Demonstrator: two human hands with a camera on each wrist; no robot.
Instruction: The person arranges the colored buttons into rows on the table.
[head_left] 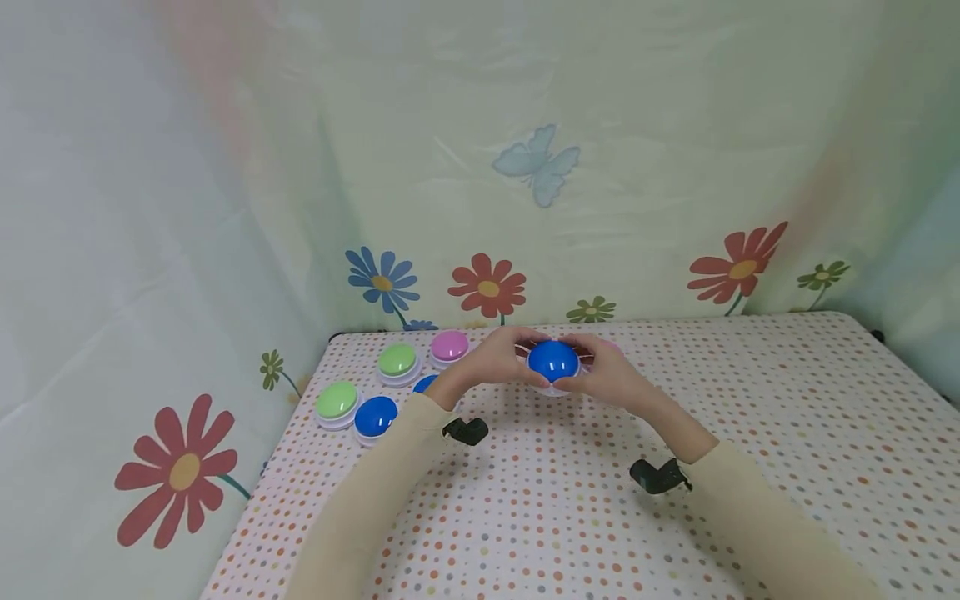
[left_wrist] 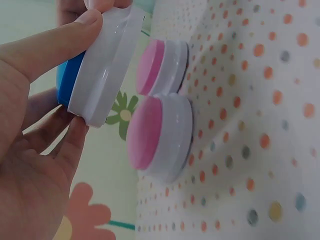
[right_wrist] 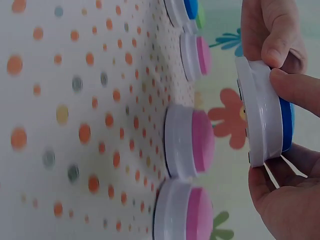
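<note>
A round push button with a blue dome and white base (head_left: 553,360) is held up off the table between both hands. My left hand (head_left: 501,357) grips its left side, thumb on the near rim and fingers round the far side. On the right side my right hand (head_left: 609,373) grips it the same way. In the left wrist view the white base (left_wrist: 102,65) is tilted, clear of the table. Two pink-domed buttons (left_wrist: 145,132) sit on the table beyond it; in the head view the hands mostly hide them.
To the left on the dotted tablecloth (head_left: 525,517) stand two green buttons (head_left: 337,400), a blue button (head_left: 376,416) and a pink button (head_left: 449,345). Another blue button (head_left: 424,383) is partly behind the left forearm. A flowered curtain (head_left: 645,200) hangs behind the table.
</note>
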